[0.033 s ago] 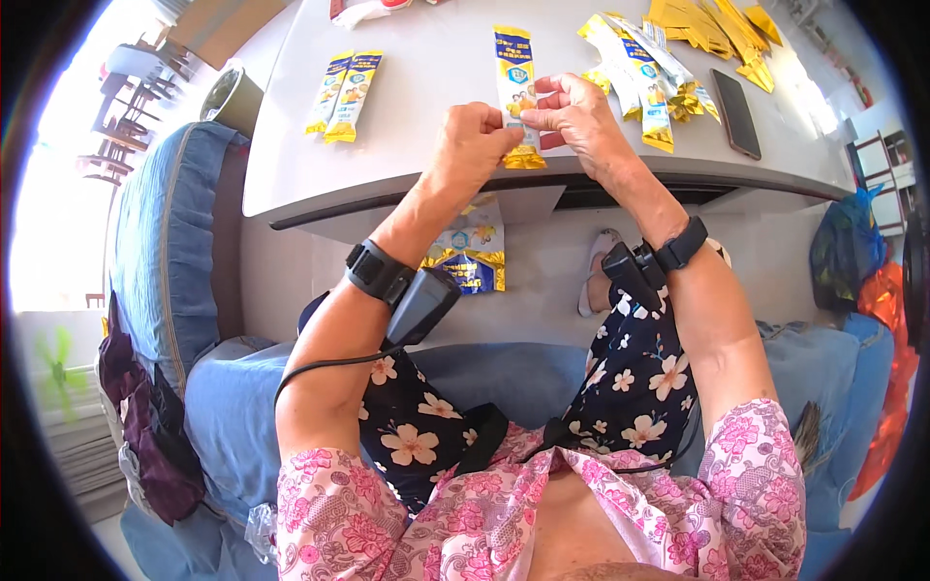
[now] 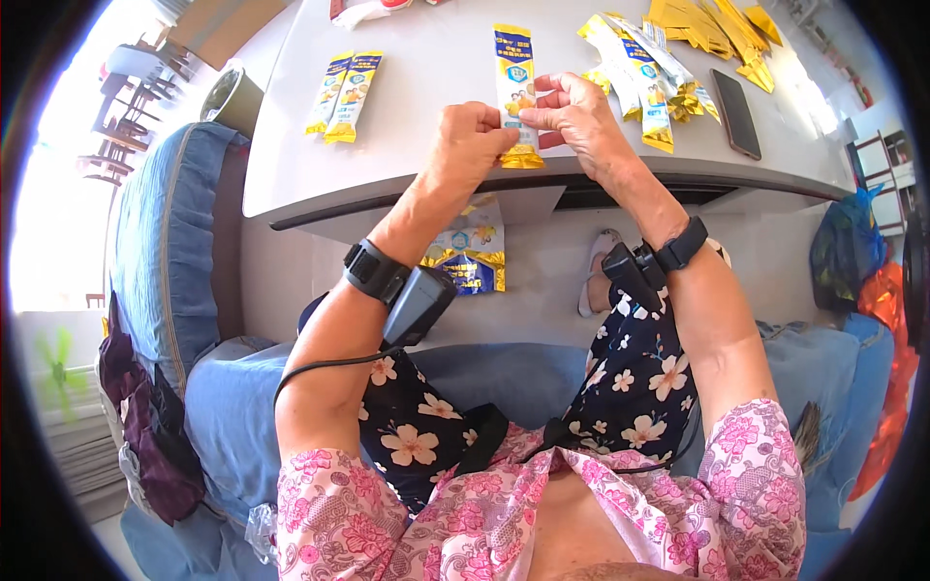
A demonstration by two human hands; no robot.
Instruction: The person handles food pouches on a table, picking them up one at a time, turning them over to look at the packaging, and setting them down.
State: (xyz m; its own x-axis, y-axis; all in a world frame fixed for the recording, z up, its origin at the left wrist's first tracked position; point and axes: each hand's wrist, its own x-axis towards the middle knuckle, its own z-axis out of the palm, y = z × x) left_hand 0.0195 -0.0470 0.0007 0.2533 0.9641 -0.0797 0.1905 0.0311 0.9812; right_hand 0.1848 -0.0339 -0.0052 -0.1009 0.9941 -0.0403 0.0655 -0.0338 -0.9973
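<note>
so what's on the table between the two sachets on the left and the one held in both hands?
Nothing: in the head view, bare white table lies between the pair of sachets and the held sachet, gripped by the left hand and right hand.

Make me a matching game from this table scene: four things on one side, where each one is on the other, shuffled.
Things:
1. stick packet
2. pair of packets
3. dark phone
4. fallen packets

Places:
A. on the floor under the table
B. flat on the table at the right
C. pinched between left hand and right hand
D. side by side on the table at the left

Pairs: 1-C, 2-D, 3-B, 4-A
</note>
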